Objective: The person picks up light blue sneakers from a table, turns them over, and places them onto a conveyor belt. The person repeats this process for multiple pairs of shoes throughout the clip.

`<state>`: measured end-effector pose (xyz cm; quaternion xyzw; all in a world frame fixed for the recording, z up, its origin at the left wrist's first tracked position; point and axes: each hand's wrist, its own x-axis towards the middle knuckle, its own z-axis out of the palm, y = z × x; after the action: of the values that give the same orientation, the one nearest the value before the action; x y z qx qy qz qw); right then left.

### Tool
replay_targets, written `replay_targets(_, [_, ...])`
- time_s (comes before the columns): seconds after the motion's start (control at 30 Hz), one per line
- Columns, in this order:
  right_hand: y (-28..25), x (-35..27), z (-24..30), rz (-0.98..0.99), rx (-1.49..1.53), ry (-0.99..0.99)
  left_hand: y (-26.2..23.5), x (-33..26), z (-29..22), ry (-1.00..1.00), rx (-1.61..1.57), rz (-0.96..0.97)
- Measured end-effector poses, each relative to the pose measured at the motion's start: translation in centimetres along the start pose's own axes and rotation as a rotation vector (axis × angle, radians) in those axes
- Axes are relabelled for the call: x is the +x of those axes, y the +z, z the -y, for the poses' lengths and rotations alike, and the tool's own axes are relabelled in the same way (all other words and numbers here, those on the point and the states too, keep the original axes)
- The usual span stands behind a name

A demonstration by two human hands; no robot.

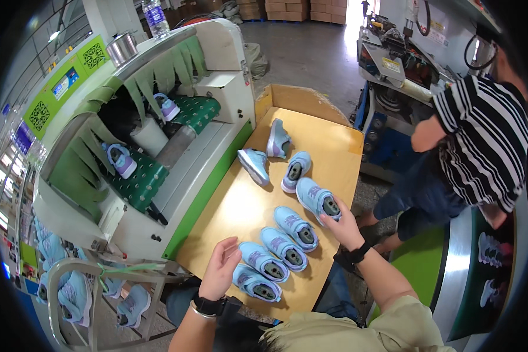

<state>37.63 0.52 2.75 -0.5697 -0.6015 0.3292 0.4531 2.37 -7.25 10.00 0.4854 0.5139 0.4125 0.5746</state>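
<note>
My right hand [346,226] is closed on the heel end of a light-blue sneaker [312,195] with a dark insert in its opening. Beside the row of shoes, my left hand [220,267] is raised with fingers loosely parted and nothing in it. Nearest to it is a blue sneaker [259,257] in a slanting row on the wooden table [217,234]. Further sneakers [283,245] in that row have the same dark inserts. Past the held shoe stands another sneaker [296,171]. Two more, a tilted sneaker [253,165] and an upended-looking sneaker [278,139], sit farther back.
Along the left runs a white-and-green machine [182,170] with green strip curtains and sneakers [121,159] on its belts. A rack of shoes [76,296] stands lower left. At right, a person in a striped shirt [481,129] stands by another machine [393,64]. A cardboard edge [302,100] borders the table's far end.
</note>
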Motion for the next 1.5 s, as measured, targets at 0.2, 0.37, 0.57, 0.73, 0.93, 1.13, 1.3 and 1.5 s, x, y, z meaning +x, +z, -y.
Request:
replay_targets(0.2, [2.1, -3.6, 11.5, 0.306, -0.482, -0.76, 2.9, 1.7, -1.3, -0.1, -0.603, 0.027])
replay_targets(0.37, [4.1, -5.5, 10.2, 0.404, -0.297, -0.787, 2.6, 0.9, -0.3, -0.106, -0.494, -0.158])
replay_targets(0.57, [3.8, -4.9, 10.0, 0.604, 0.471, 0.113, 2.1, -0.2, -0.9, -0.13, -0.427, -0.183])
replay_targets(0.73, [4.6, -4.7, 11.3, 0.855, 0.481, 0.374, 2.9, -0.3, 0.2, -0.047, -0.282, -0.129])
replay_targets(0.93, [5.7, -6.4, 11.7, 0.765, 0.403, 0.368, 4.3, -1.1, -0.9, 0.045, -0.08, -0.161])
replay_targets(1.13, [7.4, -8.3, 10.3, 0.611, 0.359, 0.224, 4.5, -0.8, 0.4, 0.056, 0.056, -0.187])
replay_targets(1.3, [8.2, -9.2, 9.8, 0.522, 0.256, 0.161, 4.9, -0.7, 0.2, 0.094, 0.191, -0.242])
replay_targets(1.5, [7.6, -7.6, 10.7, 0.7, 0.425, 0.263, 3.7, -0.9, -1.6, 0.126, 0.139, -0.103])
